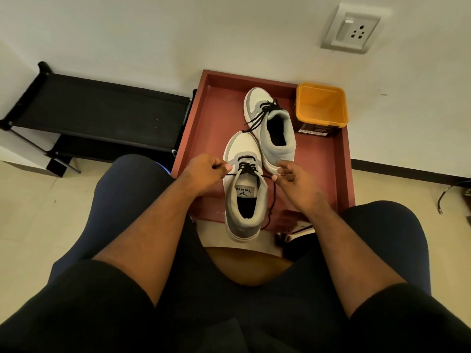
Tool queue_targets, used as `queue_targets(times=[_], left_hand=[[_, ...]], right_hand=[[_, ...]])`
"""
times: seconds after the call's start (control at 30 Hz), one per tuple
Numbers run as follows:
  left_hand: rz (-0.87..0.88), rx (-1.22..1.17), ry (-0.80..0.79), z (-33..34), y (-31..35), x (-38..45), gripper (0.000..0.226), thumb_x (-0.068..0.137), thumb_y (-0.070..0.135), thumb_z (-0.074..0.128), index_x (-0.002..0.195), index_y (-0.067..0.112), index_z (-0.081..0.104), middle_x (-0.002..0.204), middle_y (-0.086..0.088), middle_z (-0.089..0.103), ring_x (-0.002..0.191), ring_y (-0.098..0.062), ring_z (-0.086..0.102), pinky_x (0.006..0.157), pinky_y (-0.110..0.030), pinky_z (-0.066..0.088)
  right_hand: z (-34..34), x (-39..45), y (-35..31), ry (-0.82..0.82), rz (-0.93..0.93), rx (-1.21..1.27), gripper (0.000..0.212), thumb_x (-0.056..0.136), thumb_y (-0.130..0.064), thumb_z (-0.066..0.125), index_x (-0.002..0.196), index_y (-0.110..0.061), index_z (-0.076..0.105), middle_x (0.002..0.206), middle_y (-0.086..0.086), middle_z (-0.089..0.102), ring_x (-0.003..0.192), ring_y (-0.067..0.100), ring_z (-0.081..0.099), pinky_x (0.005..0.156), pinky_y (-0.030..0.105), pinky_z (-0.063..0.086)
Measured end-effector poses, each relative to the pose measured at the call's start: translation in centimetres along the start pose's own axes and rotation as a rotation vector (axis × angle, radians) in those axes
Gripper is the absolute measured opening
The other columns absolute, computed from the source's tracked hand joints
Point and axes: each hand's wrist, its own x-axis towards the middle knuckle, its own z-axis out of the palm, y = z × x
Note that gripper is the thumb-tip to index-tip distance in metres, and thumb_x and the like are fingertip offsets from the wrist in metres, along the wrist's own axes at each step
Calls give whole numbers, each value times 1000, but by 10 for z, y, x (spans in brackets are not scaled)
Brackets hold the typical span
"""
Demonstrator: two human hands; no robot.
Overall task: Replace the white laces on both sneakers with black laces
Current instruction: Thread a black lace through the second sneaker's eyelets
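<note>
Red-brown tray (341,159) with raised walls, standing against the white wall (178,34); inside it, two grey-and-white sneakers and an orange tub (321,108); tub in the far right corner of the tray, open on top, nothing visible inside, dark label on its near side. Far sneaker (270,128) toe-away in the middle of the tray, threaded with a black lace (262,113), ends lying loose to the left over the tray floor. Near sneaker (243,189) toe-away, heel jutting past the tray's near edge, its toe just beside the far sneaker's side; second black lace (246,167) crossed through the upper eyelets, one end trailing down the right side of the shoe to the near edge.

Left hand (204,174) at the near sneaker's left side, fingers curled and pinching a lace end; right hand (295,180) at the right side, thumb and forefinger pinching the other end, remaining fingers loosely bent; lace drawn out to both sides.

Open tray floor left of the sneakers and along the right wall in front of the tub; knees in dark trousers on either side of the tray's near edge. Black rack (102,115) on the floor to the left, touching or nearly touching the tray's left wall; wall socket (353,29) above right.
</note>
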Motion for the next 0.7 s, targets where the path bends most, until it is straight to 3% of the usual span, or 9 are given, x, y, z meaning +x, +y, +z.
queue_targets(times=[0.1, 0.2, 0.23, 0.3, 0.33, 0.4, 0.53, 0.63, 0.7], left_hand=[[14, -16, 16, -1, 4, -6, 29, 95, 22, 61, 123, 15, 65, 113, 2, 67, 90, -2, 54, 57, 0, 36], [58, -40, 97, -1, 10, -13, 39, 92, 14, 62, 131, 19, 59, 128, 1, 62, 97, -4, 57, 69, 1, 37], [64, -72, 74, 1, 13, -18, 46, 90, 9, 62, 135, 19, 56, 132, 1, 58, 106, -8, 57, 78, -5, 40], [60, -123, -30, 8, 16, -25, 64, 84, 1, 64, 142, 20, 46, 140, -2, 51, 124, -17, 51, 93, -17, 41], [54, -114, -71, 11, 15, -26, 71, 83, 0, 66, 146, 20, 41, 143, -5, 49, 129, -19, 48, 96, -20, 40], [47, -69, -102, 16, 14, -25, 78, 81, 2, 69, 149, 19, 34, 145, -9, 46, 133, -22, 44, 99, -24, 40], [30, -93, -74, 18, 7, -21, 81, 80, 4, 73, 149, 18, 33, 138, -14, 51, 129, -24, 48, 99, -26, 42], [12, -142, -66, 20, 3, -17, 86, 78, 5, 77, 150, 20, 33, 133, -15, 52, 124, -28, 52, 103, -38, 46], [31, -138, -66, 20, 4, -17, 86, 78, 4, 76, 150, 19, 31, 139, -14, 49, 127, -28, 50, 105, -39, 44]], right_hand=[[3, -7, -9, 118, -157, -75, 33, 90, -15, 65, 122, -14, 63, 113, -1, 59, 91, 6, 57, 79, 3, 39], [16, -14, -17, 145, -400, -431, 19, 82, -23, 70, 100, -18, 72, 115, 4, 60, 113, 28, 52, 95, 33, 39], [23, -17, -20, 101, -422, -582, 19, 80, -27, 72, 97, -20, 73, 127, 6, 55, 124, 33, 44, 101, 44, 35], [39, -24, -28, -36, -363, -840, 22, 78, -32, 74, 98, -23, 71, 154, 8, 28, 144, 38, 13, 111, 61, 12], [45, -24, -29, -65, -333, -923, 21, 79, -31, 72, 99, -24, 69, 160, 8, 14, 146, 39, -1, 111, 65, 1], [52, -19, -32, -56, -318, -1029, 17, 82, -28, 69, 99, -25, 68, 162, 7, 4, 146, 41, -10, 109, 68, -3], [53, -16, -28, 83, -362, -912, 7, 78, -25, 71, 85, -23, 72, 152, 6, 36, 143, 38, 21, 105, 69, 18], [46, -17, -25, 268, -444, -793, 9, 81, -23, 64, 79, -19, 71, 137, 3, 52, 133, 29, 39, 100, 58, 32], [42, -16, -25, 321, -509, -770, 13, 84, -22, 59, 81, -17, 71, 130, 2, 57, 125, 26, 45, 96, 50, 35]])
